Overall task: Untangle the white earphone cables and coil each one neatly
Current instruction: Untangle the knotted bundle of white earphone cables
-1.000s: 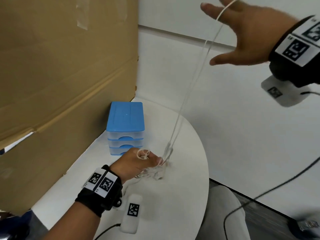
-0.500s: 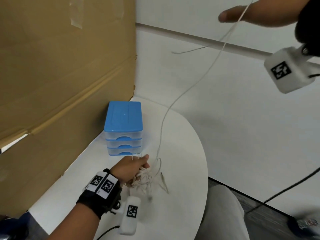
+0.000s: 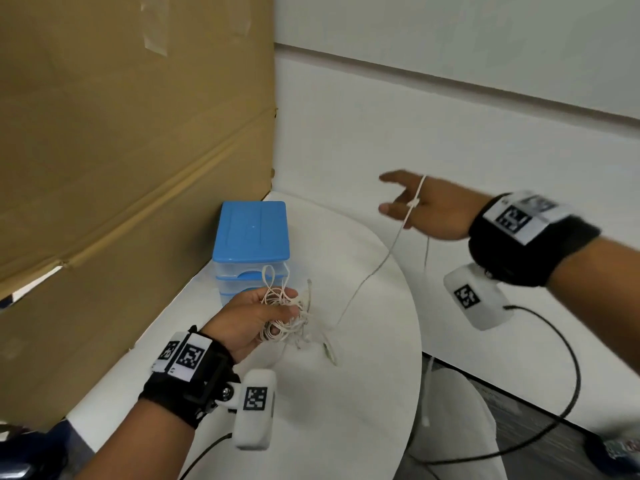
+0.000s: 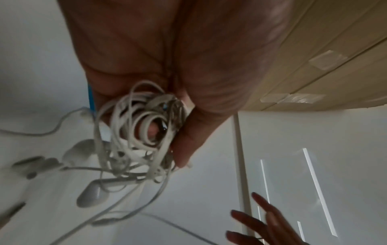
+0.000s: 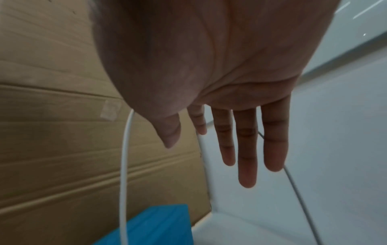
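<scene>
Cardboard sheeting [image 3: 121, 150] fills the left of the head view, with a white round table [image 3: 346, 393] below it. At centre left, a blue-lidded drawer box [image 3: 252, 233] stands on the table. Just below it, the left hand [image 3: 249, 320] clutches the tangled white earphone cables [image 3: 284, 317]. One loose cable [image 3: 374, 271] rises toward the right, draped over the right hand [image 3: 433, 213], whose fingers [image 5: 248, 149] are straight and spread, gripping nothing.

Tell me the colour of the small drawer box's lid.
Blue. The drawer box has a blue lid over clear drawers; the head view shows it best.
</scene>
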`<state>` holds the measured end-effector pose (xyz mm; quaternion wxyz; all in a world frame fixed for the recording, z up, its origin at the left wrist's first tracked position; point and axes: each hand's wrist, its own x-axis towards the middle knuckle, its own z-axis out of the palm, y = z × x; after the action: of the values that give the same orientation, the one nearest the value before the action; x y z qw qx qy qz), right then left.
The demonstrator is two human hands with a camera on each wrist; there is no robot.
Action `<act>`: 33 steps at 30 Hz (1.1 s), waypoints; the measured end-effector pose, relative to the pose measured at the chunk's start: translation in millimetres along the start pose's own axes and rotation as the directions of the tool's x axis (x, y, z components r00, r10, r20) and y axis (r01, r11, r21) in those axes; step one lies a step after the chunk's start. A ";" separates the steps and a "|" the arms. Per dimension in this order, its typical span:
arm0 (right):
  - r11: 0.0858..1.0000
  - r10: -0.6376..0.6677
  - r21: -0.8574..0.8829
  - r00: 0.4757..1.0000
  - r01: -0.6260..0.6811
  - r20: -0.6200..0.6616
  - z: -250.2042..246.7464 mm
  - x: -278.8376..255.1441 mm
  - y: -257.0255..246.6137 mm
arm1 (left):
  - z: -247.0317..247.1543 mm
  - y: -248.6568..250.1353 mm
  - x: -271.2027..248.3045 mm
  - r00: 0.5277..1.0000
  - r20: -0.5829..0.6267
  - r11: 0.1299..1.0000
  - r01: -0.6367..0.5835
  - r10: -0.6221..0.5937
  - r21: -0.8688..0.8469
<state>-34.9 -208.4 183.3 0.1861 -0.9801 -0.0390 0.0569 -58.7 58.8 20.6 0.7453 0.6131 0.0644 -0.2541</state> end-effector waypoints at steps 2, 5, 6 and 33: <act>0.996 0.035 -0.080 0.996 -0.028 0.084 25.0 0.6 5.5 | 1.0 3.8 -2.2 0.999 -0.029 1.000 -0.021 0.021 -0.001; 0.961 0.103 -0.273 0.967 -0.037 0.233 68.9 0.7 12.3 | 1.8 7.8 -3.7 0.998 -0.044 0.999 -0.050 0.051 0.017; 0.943 0.127 -0.333 0.944 -0.019 0.306 79.9 -1.2 10.8 | 2.1 9.2 -4.3 0.997 -0.051 0.998 -0.056 0.057 0.020; 0.708 -0.007 0.685 0.971 0.173 -0.239 124.8 -38.1 -37.5 | 16.4 29.6 -18.0 0.947 -0.023 0.925 -0.308 0.321 0.221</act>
<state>-90.4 -132.3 85.6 0.5493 -0.8331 -0.0420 -0.0498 -64.2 52.2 57.9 0.7035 0.6995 -0.0409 -0.1187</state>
